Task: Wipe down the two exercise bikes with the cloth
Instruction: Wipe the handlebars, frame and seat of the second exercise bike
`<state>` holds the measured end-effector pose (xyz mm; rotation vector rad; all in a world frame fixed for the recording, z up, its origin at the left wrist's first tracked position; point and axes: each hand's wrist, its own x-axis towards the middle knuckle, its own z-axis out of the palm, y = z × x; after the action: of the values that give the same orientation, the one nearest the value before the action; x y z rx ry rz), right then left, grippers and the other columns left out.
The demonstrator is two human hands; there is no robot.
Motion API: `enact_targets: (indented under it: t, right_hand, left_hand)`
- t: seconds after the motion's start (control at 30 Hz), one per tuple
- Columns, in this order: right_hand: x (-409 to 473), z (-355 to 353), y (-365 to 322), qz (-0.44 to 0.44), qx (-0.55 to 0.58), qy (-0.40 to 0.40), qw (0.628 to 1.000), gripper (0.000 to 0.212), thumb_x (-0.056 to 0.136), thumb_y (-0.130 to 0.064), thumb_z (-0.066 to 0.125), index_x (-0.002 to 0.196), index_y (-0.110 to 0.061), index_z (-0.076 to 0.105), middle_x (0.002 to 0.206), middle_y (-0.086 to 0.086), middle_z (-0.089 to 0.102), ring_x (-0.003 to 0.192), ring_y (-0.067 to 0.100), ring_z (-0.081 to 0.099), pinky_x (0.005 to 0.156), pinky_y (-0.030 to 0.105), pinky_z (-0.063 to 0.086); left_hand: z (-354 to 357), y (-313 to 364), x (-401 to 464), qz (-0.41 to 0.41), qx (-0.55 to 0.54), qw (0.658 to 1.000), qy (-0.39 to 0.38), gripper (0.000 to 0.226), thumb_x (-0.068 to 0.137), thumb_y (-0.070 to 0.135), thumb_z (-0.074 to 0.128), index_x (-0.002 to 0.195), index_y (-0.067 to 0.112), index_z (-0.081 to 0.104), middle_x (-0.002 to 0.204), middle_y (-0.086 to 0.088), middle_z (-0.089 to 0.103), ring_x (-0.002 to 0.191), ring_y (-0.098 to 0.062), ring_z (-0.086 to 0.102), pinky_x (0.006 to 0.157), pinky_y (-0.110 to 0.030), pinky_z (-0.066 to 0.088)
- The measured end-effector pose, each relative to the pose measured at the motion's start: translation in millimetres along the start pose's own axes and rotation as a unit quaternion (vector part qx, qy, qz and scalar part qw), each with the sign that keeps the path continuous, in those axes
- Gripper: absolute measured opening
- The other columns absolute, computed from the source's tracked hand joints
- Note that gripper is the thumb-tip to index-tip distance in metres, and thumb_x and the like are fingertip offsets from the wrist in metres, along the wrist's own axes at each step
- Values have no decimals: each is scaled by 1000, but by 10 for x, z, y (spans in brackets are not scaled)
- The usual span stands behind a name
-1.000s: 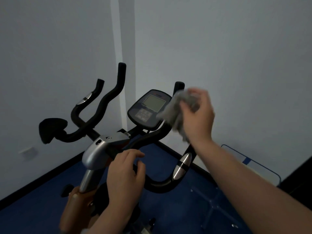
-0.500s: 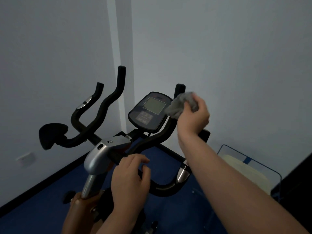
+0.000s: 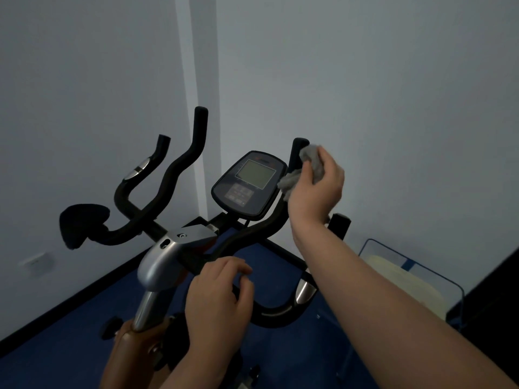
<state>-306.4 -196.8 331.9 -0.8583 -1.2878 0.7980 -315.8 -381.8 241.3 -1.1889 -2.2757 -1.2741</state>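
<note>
Since the earlier frames the right hand has carried the grey cloth up the right handlebar upright, from beside the console to just under the bar's tip at about 1 o'clock from the screen; the left hand has stayed on the lower handlebar loop. Judgement: the wipe is working along the right bar of this bike, with the left bars, console and frame still to be covered, and a second bike not in view. Grip state: the right hand's grip is clenched round the bunched cloth, pressing it to the upright; the left hand's grip curls over the loop, steadying it. Count: one exercise bike visible, one cloth, one console, two hands, three upright bar ends, two chrome pulse sensors, one black elbow pad at 9 o'clock.
</note>
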Motion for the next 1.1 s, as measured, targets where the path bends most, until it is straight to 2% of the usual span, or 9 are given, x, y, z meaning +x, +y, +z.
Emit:
enact_targets:
  t: [0.07,0.23,0.3,0.4,0.53,0.7,0.9,1.0,1.1]
  right_hand:
    - [5,17,-4,-67,-43,-31,996,37,91,-3,61,125,-16,64,114,-1,52,106,12,53,85,-3,31]
    - [-255,-199,359,-73,-123,-120,982,31,92,-7,61,121,-19,67,107,-7,47,99,16,57,82,17,47]
    - [-258,-204,376,-71,-133,-136,979,25,92,-21,63,117,-18,68,110,-8,45,98,13,56,78,8,43]
    - [-192,-132,311,-21,-116,-148,982,27,91,-42,62,107,-22,72,122,-6,45,99,8,53,73,8,36]
    - [-287,-157,325,-40,-134,-132,981,18,91,-27,65,108,-24,72,124,-6,53,105,6,53,77,2,31]
    - [-171,-246,284,-35,-120,-179,976,19,82,-11,73,99,-20,72,107,-6,56,94,6,53,77,-1,33]
    - [298,-182,-112,-154,-47,-63,985,23,80,-5,71,101,-15,69,107,1,59,94,3,53,85,6,40]
    - [174,-96,-40,-99,-60,-78,990,21,86,-9,67,107,-14,66,111,0,59,96,5,53,81,-2,34]
    - [-167,-153,218,-39,-93,-94,990,15,86,-5,68,99,-12,68,110,1,58,92,7,53,73,-7,29]
  left_hand:
    - [3,-8,-6,-3,0,1000,3,19,76,8,70,83,25,67,92,17,63,87,-4,57,69,-33,51]
    - [-14,3,-6,0,-4,1000,6,12,81,22,54,83,27,65,91,19,62,86,-3,56,68,-31,50]
    - [-12,17,-2,0,-6,1000,2,15,81,25,51,84,27,65,91,19,61,86,-2,56,69,-32,50]
    - [-19,5,-8,-6,-3,1000,5,11,79,19,58,83,26,66,90,18,62,85,-4,57,69,-33,51]
    - [-22,13,-6,-12,-2,1000,4,11,80,16,60,84,25,65,88,18,61,84,-5,57,67,-34,51]
    - [-16,12,-10,-7,-3,1000,5,12,80,15,62,84,25,66,89,18,61,84,-5,56,67,-34,51]
    - [-19,16,-1,-16,-7,1000,4,18,77,12,69,84,28,65,89,22,59,84,2,53,69,-30,50]
    - [-16,-4,0,-18,-4,1000,3,20,76,11,70,83,28,64,89,22,59,83,2,52,69,-28,48]
    - [-4,-1,9,-16,-1,1000,3,19,77,12,68,84,29,63,88,22,59,83,4,50,69,-26,46]
